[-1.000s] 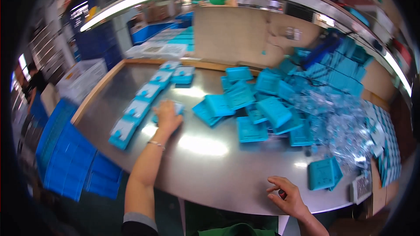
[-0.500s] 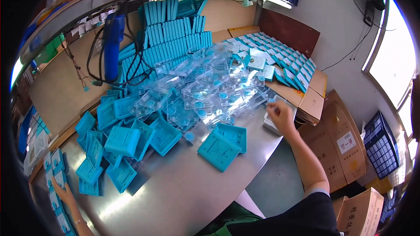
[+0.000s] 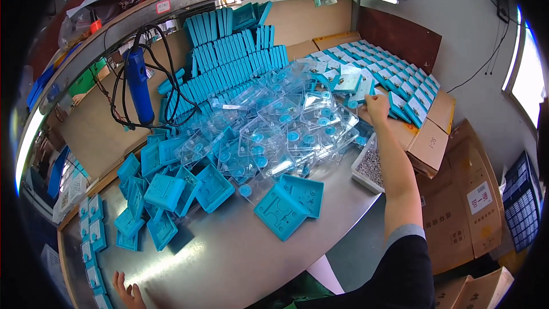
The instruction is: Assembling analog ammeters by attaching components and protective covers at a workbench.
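My right hand reaches past the clear covers to the back right. Its fingers close at the lower edge of a white-faced teal box, which stands tilted beside similar boxes; the fingertips' contact is partly hidden. Near the lower left edge of the metal table, my left hand is open with fingers spread, holding nothing. A column of white-faced teal boxes lies to its left. Two empty teal shells overlap in the middle of the table. A heap of clear plastic covers with teal discs lies behind them.
A white tray of small grey metal parts sits at the table's right edge. More teal shells pile at left. Teal pieces stand in rows behind. A blue tool hangs on black cable. Cartons stand at right.
My right hand has moved from above the tray of metal parts to the white-faced boxes farther back. My left hand has come off the left column toward the near edge. The view has shifted.
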### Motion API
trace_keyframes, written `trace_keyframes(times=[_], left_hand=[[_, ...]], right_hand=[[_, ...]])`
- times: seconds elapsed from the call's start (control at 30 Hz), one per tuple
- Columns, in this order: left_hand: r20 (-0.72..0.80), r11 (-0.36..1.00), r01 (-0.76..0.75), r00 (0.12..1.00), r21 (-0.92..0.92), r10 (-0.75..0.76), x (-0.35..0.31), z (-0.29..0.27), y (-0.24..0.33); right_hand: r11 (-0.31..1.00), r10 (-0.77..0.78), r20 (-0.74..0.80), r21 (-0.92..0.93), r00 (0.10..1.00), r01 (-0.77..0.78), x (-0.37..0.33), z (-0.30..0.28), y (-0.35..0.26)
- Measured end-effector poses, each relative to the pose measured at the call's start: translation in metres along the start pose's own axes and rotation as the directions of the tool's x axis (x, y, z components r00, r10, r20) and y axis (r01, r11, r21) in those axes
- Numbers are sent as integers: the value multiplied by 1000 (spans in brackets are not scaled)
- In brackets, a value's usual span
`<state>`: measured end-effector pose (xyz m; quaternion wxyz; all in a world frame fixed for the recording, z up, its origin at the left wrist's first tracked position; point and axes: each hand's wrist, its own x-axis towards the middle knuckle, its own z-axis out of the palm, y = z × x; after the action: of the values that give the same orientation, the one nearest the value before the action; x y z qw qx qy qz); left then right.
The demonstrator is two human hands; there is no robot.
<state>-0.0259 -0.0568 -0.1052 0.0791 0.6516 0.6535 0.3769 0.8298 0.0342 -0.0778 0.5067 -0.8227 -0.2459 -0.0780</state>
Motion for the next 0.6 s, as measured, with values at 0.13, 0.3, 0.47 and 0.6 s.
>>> trace_keyframes(times=[0.13, 0.3, 0.47, 0.6], left_hand=[[98, 1000, -3, 995, -10, 4, -7, -6, 31], [-35, 929, -170, 985, -330, 168, -22, 19, 37], [564, 590, 337, 786, -734, 252, -32, 60, 129], [783, 182, 797, 473, -576, 405, -44, 97, 164]], right_hand=[[929, -39, -320, 339, 947, 152, -11, -29, -17], [800, -246, -202, 510, 948, 316, -88, -99, -81], [871, -331, 823, 455, 462, -186, -263, -81, -183], [832, -317, 939, 207, -135, -514, -354, -37, -200]])
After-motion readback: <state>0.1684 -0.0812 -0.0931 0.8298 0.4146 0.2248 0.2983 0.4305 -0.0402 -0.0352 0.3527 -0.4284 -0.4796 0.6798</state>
